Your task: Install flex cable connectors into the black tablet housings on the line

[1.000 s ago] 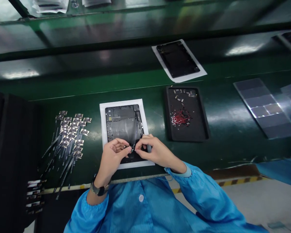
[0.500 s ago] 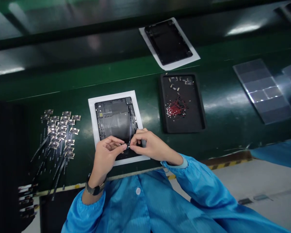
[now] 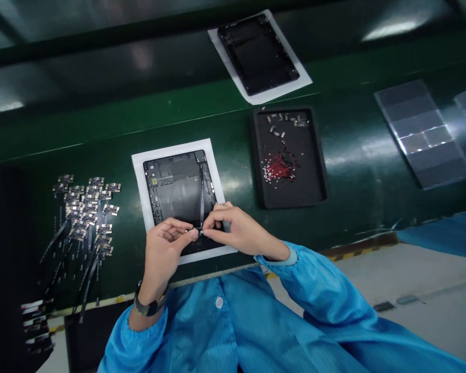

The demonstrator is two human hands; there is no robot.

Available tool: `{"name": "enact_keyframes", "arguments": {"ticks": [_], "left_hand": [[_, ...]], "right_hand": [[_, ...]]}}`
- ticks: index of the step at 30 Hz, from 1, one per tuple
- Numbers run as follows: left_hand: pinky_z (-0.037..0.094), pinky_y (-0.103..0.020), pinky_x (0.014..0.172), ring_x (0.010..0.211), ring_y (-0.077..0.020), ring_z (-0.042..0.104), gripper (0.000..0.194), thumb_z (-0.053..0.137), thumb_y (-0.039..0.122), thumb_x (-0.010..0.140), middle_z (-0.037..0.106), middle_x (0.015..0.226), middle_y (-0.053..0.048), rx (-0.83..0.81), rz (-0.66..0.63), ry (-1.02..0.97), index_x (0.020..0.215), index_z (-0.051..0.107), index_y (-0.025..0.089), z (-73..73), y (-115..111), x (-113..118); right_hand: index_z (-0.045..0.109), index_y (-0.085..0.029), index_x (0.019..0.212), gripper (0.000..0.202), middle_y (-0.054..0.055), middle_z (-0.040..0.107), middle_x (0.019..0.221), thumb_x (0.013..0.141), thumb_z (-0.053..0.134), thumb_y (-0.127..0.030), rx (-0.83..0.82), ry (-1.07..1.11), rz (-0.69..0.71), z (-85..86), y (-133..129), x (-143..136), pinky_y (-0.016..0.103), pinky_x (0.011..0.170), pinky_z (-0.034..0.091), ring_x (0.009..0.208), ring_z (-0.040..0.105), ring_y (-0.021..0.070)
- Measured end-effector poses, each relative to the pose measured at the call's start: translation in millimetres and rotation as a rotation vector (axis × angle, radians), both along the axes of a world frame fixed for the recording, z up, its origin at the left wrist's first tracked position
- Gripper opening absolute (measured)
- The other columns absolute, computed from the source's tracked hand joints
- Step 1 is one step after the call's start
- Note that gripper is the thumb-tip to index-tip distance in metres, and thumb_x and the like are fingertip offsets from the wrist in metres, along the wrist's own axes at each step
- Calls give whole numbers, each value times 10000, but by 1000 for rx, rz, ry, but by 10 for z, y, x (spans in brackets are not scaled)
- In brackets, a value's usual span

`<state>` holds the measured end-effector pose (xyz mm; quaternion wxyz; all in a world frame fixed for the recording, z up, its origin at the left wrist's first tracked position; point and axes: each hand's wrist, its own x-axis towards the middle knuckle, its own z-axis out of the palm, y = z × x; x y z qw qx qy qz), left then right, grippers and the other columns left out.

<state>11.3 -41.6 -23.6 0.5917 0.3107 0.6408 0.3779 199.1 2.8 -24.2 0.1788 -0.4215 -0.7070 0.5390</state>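
In front of me a black tablet housing [image 3: 178, 191] lies open, inner side up, on a white sheet [image 3: 139, 181]. A dark ribbon cable [image 3: 202, 194] runs down its right side to my fingertips. My left hand [image 3: 166, 246] is closed, thumb and forefinger pinching a small circuit board [image 3: 194, 229] above the housing's lower part. Opposite it, my right hand [image 3: 236, 228] is also closed in a pinch, at the board's right end where the cable arrives. The fingertips nearly meet and hide most of the board.
Several small circuit boards with ribbon cables [image 3: 81, 207] lie heaped at the left. A black tray [image 3: 291, 194] at the right holds red wires [image 3: 280, 168] and a few boards. Behind stands another tablet housing [image 3: 258, 54] on white sheet. Clear plastic sheets [image 3: 423, 134] lie far right.
The view has shifted slightly, so everything sits a little further left and up. Both hands keep their pinch at the same spot over the housing, with only slight finger movement.
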Motion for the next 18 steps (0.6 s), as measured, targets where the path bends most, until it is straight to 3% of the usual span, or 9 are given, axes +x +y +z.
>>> {"name": "enact_keyframes", "arguments": {"ticks": [18], "left_hand": [[538, -203, 579, 571, -141, 677, 208, 833, 214, 599, 717, 592, -44, -87, -58, -28, 702, 671, 134, 85, 31, 17]], "right_hand": [[675, -175, 745, 139, -23, 616, 695, 853, 698, -91, 60, 50, 19, -94, -35, 4, 314, 792, 331, 726, 522, 141]]}}
